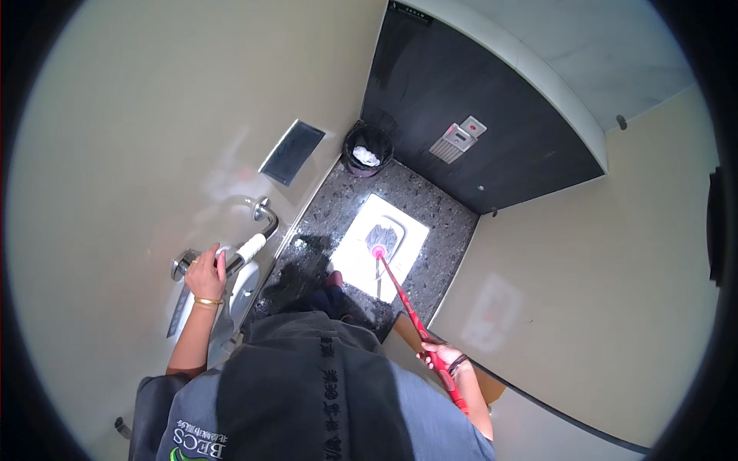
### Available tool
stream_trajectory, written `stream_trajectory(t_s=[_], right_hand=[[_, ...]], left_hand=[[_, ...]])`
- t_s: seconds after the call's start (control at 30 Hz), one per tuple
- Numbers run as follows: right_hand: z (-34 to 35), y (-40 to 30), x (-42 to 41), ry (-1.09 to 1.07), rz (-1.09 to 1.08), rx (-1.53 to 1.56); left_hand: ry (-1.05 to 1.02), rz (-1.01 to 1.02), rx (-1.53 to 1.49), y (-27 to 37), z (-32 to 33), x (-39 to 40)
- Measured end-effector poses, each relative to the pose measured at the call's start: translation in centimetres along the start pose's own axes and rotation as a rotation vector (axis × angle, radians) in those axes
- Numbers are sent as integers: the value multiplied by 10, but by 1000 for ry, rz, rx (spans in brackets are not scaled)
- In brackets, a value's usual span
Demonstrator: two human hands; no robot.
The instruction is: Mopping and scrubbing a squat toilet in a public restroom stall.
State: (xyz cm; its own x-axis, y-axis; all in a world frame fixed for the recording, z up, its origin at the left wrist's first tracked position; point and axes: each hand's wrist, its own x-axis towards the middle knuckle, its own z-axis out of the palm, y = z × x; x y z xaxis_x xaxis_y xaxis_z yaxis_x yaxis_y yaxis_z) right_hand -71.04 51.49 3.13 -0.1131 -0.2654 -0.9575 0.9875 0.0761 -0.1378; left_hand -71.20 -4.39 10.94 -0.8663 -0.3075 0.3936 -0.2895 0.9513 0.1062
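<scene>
My right hand (pixel 441 357) grips the red handle of a mop (pixel 406 302) on the lower right. The handle runs down to a pink collar and a grey string mop head (pixel 381 237), which rests in the bowl of a white squat toilet (pixel 353 233) set in the dark speckled floor. On the left, my left hand (pixel 206 274) is at a metal grab bar (pixel 235 265) with a white wrapped section, beside a white wall-mounted basin or urinal (pixel 245 294). Its fingers lie over the bar; whether they close round it cannot be told.
A black-lined waste bin (pixel 368 157) with white paper stands in the far corner. Dark panel (pixel 288 152) is on the left wall; a metal flush plate (pixel 458 140) is on the dark back wall. A light partition wall (pixel 519 276) bounds the right side. The floor (pixel 346 187) looks wet.
</scene>
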Motion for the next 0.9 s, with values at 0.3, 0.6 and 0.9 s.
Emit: stream_trajectory(t_s=[0.3,0.6,0.9], right_hand=[[92,105,75,266,-119,-139],[139,184,77,-30,-127,566],[236,244,57,91,-190,542]], left_hand=[[99,180,-209,21,-11,-38],[-2075,-387,-1163,161,-97,-286],[-1631,-1269,-1628,116,-171,-357]])
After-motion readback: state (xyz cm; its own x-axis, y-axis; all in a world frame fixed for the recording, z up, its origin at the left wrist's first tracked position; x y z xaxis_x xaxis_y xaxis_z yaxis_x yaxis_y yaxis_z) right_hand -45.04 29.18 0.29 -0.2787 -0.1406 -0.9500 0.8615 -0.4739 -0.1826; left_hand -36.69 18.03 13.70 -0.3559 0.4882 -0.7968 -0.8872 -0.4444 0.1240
